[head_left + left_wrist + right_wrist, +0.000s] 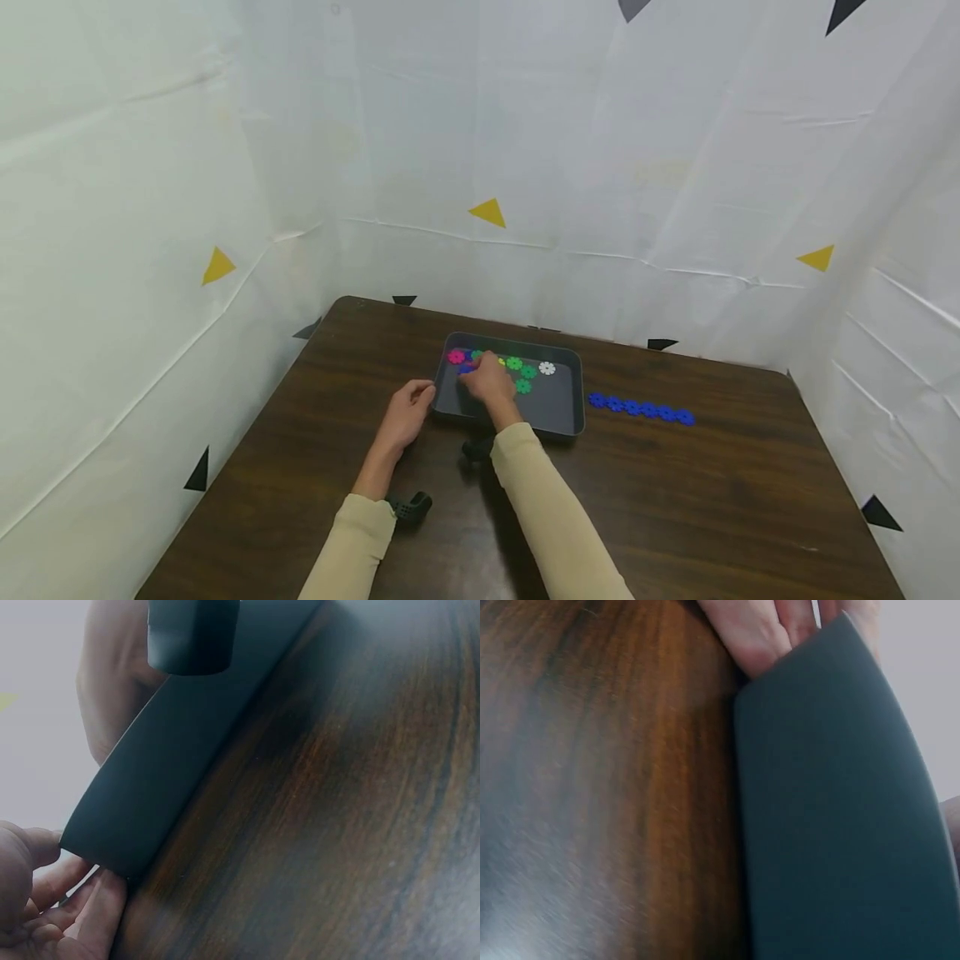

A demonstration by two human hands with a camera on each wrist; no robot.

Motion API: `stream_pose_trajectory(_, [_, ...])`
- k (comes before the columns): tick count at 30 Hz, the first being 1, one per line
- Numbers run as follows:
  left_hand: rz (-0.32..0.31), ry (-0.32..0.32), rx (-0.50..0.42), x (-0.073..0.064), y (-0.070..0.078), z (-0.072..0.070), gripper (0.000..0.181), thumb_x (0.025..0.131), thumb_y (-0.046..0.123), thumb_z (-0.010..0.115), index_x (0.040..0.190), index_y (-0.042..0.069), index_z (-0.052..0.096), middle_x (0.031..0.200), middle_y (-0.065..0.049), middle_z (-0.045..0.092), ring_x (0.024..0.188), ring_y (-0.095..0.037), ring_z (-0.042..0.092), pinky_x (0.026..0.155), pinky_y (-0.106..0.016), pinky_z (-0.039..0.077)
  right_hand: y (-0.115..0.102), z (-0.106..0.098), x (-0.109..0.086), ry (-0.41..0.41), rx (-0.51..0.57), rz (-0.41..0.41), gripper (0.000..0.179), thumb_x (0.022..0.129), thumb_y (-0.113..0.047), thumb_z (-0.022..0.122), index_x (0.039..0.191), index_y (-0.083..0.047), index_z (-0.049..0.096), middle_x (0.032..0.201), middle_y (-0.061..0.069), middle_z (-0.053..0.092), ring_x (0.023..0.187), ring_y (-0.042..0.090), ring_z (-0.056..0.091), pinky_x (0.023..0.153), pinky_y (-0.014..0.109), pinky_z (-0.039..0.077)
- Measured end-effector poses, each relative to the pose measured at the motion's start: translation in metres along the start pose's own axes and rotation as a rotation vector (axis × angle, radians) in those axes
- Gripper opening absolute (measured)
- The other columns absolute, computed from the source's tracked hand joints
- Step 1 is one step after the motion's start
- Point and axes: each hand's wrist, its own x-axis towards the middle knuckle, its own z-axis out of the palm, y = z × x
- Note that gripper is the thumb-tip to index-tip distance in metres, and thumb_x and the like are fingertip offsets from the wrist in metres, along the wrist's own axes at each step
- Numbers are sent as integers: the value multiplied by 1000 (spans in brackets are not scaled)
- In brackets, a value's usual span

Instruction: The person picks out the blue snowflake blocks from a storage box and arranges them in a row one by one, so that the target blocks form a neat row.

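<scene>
A dark grey tray (551, 410) holds several small flower-shaped discs. My right hand (491, 379) reaches over its front wall, fingers bent down at a blue disc (465, 369) on the left side; its fingertips are hidden, so I cannot tell whether they pinch it. Close by lie a pink disc (457, 357), green discs (522, 386) and a white disc (547, 367). Outside the tray, my left hand (405, 412) rests against the front left corner. In the left wrist view, its thumb and loosely bent fingers (105, 911) touch the corner of the tray wall (142, 795).
Right of the tray, several blue discs (632, 407) form a line on the dark wooden table (720, 500). White sheeting (555, 150) hangs behind and at both sides. Black wrist bands (411, 507) sit on both wrists, the right one close to the tray's front wall.
</scene>
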Motion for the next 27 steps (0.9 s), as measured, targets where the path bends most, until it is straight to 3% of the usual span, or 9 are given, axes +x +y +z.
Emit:
stream_pose_trajectory(6, [14,-12,-6,1,0,2,43,114,31,55,147,5,60,151,-20,62,140,-38,60,115,-57,52,3,-6,4,-26,-57,-22,34,96,-37,82,111,-8,72,111,9,76,93,26,67,81,44,58])
stream_pose_trajectory(10, [20,-18,-12,1,1,2,43,114,31,55,147,4,60,151,-21,61,141,-38,59,116,-57,52,5,-10,7,-55,-49,-43,31,96,-35,82,90,-10,65,87,4,65,77,21,57,65,36,48])
stream_pose_trajectory(14, [31,-14,-7,0,2,2,42,114,29,54,147,2,60,150,-22,62,140,-39,59,114,-56,53,8,-14,8,-95,16,-51,39,99,-29,79,74,-12,54,71,1,53,66,17,48,56,31,39])
stream_pose_trajectory(18, [39,-10,-4,1,1,2,42,115,29,54,147,2,60,150,-23,62,139,-40,60,113,-57,53,10,-16,7,-96,110,-76,32,102,-23,76,77,-11,59,72,2,61,63,15,56,55,28,44])
stream_pose_trajectory(21, [35,-13,-10,1,0,2,43,115,30,54,148,3,59,150,-23,62,139,-39,60,115,-57,52,14,-18,5,-83,154,-110,19,102,-19,74,90,-7,68,81,5,68,68,16,64,59,27,50])
stream_pose_trajectory(27, [29,-9,-6,2,-3,0,43,114,30,55,148,2,60,149,-23,62,139,-39,60,114,-57,52,23,-21,-1,-96,194,-178,16,103,-16,73,99,-2,69,88,7,68,73,17,65,63,26,52])
